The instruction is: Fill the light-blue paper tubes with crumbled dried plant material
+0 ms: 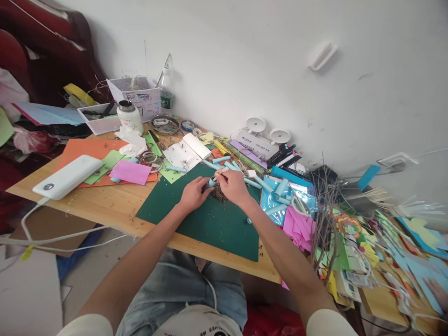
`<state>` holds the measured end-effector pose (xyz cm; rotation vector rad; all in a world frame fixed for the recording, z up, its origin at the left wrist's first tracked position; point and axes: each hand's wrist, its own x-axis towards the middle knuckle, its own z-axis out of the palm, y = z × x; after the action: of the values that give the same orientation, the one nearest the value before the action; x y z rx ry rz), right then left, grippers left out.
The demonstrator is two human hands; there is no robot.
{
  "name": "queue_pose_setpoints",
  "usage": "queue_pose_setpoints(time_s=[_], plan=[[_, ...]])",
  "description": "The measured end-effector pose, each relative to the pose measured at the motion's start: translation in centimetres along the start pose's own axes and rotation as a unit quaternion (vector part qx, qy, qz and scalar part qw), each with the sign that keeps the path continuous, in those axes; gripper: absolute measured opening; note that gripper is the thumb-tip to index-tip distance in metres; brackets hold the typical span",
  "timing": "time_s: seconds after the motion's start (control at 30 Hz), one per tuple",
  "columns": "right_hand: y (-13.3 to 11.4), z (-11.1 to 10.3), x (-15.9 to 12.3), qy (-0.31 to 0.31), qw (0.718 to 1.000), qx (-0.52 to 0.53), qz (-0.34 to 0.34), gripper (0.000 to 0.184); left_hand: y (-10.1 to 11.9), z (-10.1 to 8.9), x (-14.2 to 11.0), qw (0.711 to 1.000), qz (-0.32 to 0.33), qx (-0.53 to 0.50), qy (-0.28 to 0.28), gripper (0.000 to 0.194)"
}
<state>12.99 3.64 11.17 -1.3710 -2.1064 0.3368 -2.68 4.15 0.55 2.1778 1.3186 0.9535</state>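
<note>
My left hand (193, 194) is closed around a light blue paper tube (210, 182), whose open end faces up and toward my right hand. My right hand (232, 187) is at the tube's mouth with thumb and fingers pinched together; what they hold, if anything, is too small to make out. Just under both hands, a heap of small brown bits (220, 194) lies on the dark green cutting mat (224, 233). Several more light blue paper tubes (265, 185) are scattered beyond and to the right of my right hand.
A white power bank (68, 176) with a cable lies at the left of the wooden table (115, 205), near coloured paper sheets (131, 172). A white jar (129, 116) stands behind. Upright twigs (324, 219) and pink paper (298, 227) are on the right.
</note>
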Motion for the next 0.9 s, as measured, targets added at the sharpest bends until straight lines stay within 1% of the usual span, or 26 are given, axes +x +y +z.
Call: queue_pose_setpoints(time_s=[0.07, 0.23, 0.37, 0.57, 0.7, 0.9], plan=[[0.05, -0.08, 0.00, 0.007, 1.000, -0.005, 0.008, 0.031, 0.04, -0.04, 0.00, 1.000, -0.001, 0.008, -0.002, 0.027], [0.18, -0.31, 0.12, -0.001, 1.000, -0.010, 0.005, 0.032, 0.05, -0.06, 0.03, 1.000, -0.003, 0.008, -0.004, 0.026], [0.22, -0.30, 0.02, -0.004, 1.000, -0.007, -0.007, 0.029, 0.02, -0.01, 0.01, 1.000, -0.001, 0.008, -0.002, 0.026], [0.46, 0.17, -0.03, 0.012, 1.000, -0.003, -0.011, 0.027, -0.04, 0.02, -0.01, 1.000, 0.002, 0.009, 0.002, 0.026], [0.75, 0.36, 0.22, 0.035, 0.999, -0.004, 0.013, 0.032, -0.01, -0.04, 0.01, 1.000, 0.000, 0.009, -0.004, 0.026], [0.54, 0.37, 0.10, 0.044, 0.998, 0.018, 0.030, 0.033, 0.10, -0.15, 0.03, 1.000, 0.004, 0.014, -0.004, 0.027]])
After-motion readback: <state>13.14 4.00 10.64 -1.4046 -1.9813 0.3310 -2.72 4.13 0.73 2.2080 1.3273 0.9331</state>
